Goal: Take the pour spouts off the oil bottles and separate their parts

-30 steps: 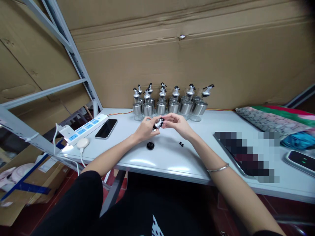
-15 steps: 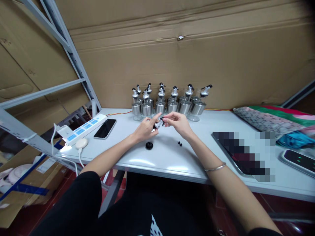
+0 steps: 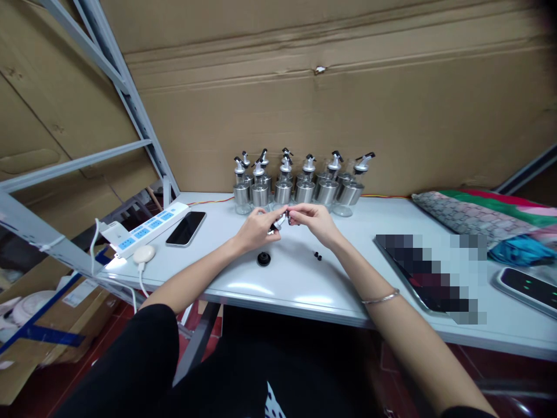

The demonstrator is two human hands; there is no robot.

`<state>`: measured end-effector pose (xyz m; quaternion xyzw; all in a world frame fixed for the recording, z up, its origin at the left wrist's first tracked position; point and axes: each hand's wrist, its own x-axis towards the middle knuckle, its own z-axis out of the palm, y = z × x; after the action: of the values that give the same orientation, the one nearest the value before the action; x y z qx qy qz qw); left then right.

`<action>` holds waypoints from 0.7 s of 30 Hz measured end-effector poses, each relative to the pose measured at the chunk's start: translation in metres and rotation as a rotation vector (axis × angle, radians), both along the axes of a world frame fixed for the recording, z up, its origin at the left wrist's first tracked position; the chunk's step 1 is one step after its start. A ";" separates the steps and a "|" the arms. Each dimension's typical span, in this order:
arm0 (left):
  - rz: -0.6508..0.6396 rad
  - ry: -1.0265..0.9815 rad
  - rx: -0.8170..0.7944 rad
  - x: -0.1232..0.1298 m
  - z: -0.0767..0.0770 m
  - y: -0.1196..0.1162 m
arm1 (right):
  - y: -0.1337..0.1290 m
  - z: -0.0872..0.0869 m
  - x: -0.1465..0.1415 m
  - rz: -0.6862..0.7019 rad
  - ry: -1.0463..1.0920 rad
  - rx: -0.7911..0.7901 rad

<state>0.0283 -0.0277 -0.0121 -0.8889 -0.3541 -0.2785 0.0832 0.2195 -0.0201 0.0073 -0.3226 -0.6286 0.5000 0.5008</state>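
My left hand (image 3: 257,229) is closed on a small silver and black pourer (image 3: 279,223) above the table. At the pourer's tip, my right hand (image 3: 314,220) pinches a small dark part, mostly hidden by the fingertips. The two hands nearly touch. On the table below my left hand lies a round black stopper (image 3: 263,259). Small black caps (image 3: 318,256) rest below my right hand. Behind the hands stand several glass bottles with steel sleeves (image 3: 282,190), topped with silver and black pourers.
A phone (image 3: 186,228) and a white power strip (image 3: 152,228) lie on the left of the table (image 3: 278,290). On the right are a partly pixelated dark device (image 3: 413,273) and a patterned bag (image 3: 461,215). Cardboard stands behind.
My left index finger has come down toward the pourer's tip, and my right fingertips have drawn closer to it. The bottles and loose parts have not moved.
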 end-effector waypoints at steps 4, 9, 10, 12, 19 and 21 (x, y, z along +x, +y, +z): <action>0.016 -0.029 0.015 0.001 -0.001 0.000 | 0.004 -0.003 0.001 0.015 0.047 -0.089; 0.009 -0.027 0.013 0.002 0.002 -0.001 | 0.005 -0.006 0.001 0.072 0.096 -0.161; 0.014 -0.031 0.006 0.002 0.002 -0.001 | 0.004 -0.006 0.001 0.103 0.113 -0.186; 0.027 -0.046 -0.017 0.002 0.002 -0.001 | 0.001 -0.005 0.001 0.188 0.133 -0.241; 0.000 -0.079 -0.128 0.006 -0.002 -0.004 | -0.005 -0.002 0.003 0.401 0.051 -0.261; 0.004 -0.070 -0.124 0.006 -0.002 -0.005 | -0.004 -0.002 0.002 0.399 0.043 -0.227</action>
<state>0.0344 -0.0324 -0.0143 -0.8813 -0.3754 -0.2865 0.0160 0.2218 -0.0243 0.0052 -0.2354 -0.6088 0.6634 0.3658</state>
